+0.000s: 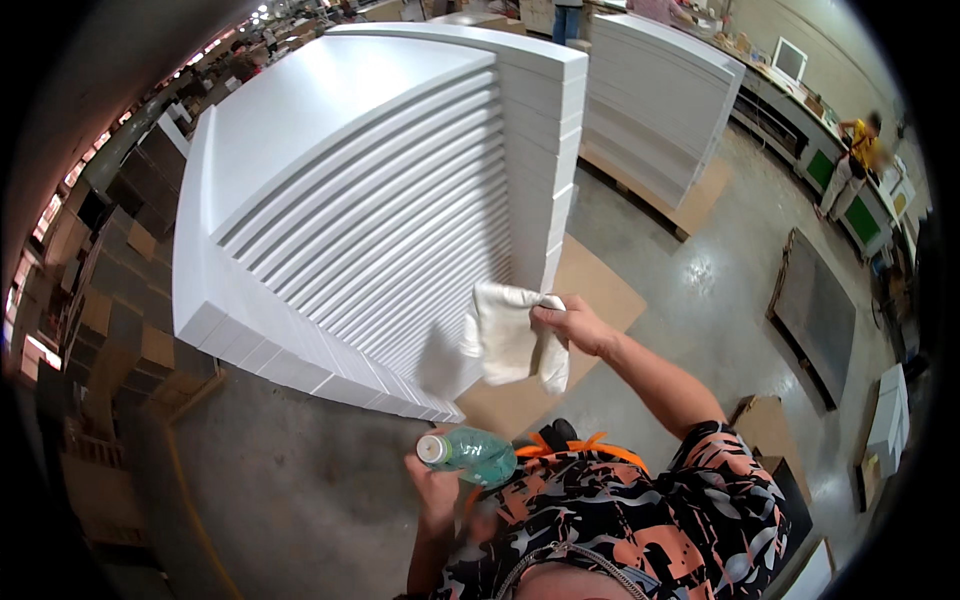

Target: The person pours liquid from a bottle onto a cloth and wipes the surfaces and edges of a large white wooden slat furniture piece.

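Note:
In my left hand (pixel 436 488) is a clear greenish plastic bottle (pixel 482 456) with a white cap, tilted in front of my body. A folded white cloth (pixel 510 338) hangs from my right hand (pixel 574 322), pinched at its upper right edge. Just beyond the cloth stands a tall stack of white framed panels (pixel 390 180), their layered edges forming ridges inside the stack. From this view I cannot tell whether the cloth touches the panels. Under the stack shows a brown board (pixel 600 290) on the floor.
A second stack of white panels (pixel 650 110) stands on a pallet at the far right. A flat dark pallet (pixel 815 315) lies on the right floor. Brown cartons (pixel 125 320) pile up on the left. A person in yellow (pixel 858 150) is by a long workbench (pixel 770 95).

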{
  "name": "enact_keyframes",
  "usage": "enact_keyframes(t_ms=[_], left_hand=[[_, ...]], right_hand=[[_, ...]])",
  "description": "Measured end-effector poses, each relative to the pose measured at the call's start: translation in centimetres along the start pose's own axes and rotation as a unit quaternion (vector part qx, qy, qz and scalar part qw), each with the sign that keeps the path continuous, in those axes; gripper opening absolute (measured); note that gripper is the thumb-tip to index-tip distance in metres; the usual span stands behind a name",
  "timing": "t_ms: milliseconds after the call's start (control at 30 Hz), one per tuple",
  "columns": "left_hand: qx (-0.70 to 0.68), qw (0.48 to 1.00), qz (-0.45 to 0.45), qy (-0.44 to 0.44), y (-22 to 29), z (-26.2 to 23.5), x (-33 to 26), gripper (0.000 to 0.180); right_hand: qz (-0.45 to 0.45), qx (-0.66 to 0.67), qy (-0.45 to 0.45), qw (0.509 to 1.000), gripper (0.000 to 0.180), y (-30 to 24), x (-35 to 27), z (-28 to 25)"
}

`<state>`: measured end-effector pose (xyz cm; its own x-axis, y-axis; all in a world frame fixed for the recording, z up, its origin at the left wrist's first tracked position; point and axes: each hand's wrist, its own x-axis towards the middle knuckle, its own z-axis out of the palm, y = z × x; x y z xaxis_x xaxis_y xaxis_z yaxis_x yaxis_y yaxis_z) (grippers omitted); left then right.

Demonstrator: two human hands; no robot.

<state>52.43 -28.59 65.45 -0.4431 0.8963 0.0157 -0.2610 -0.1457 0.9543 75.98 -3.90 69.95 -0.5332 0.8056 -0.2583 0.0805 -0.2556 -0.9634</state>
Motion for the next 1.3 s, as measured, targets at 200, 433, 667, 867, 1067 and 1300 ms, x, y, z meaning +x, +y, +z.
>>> enact_keyframes(t_ms=[200,433,667,867,1067,1300], left_hand=[[-0.244,0.944,-0.107,-0.193,-1.2,2.9,2.4,0.042],[-0.299,0.870,-0.183,-0.346,-4.6,4.1,3.8,0.052],[-0.313,0.856,-0.182,-0.369,-3.9,5.7,3.9,0.057],[-0.263,0.919,-0.182,-0.232,-5.4,7.2,3.4,0.053],[-0.173,0.956,-0.165,-0.171,-3.9,10.0,2.9,0.048],[0.035,0.957,-0.157,-0.243,-4.0,13.5,3.4,0.058]], right_hand=[[-0.074,0.376,-0.032,0.923,0.054,-0.4,-6.1,4.8],[-0.095,0.439,-0.051,0.892,0.059,0.2,-8.7,5.2],[-0.091,0.268,0.048,0.958,0.039,3.4,-9.9,5.6],[-0.288,-0.170,0.403,0.852,0.056,4.4,-11.3,6.4],[-0.297,-0.272,0.162,0.901,0.068,4.8,-14.5,5.9],[-0.109,0.067,0.118,0.985,0.061,8.7,-13.6,2.8]])
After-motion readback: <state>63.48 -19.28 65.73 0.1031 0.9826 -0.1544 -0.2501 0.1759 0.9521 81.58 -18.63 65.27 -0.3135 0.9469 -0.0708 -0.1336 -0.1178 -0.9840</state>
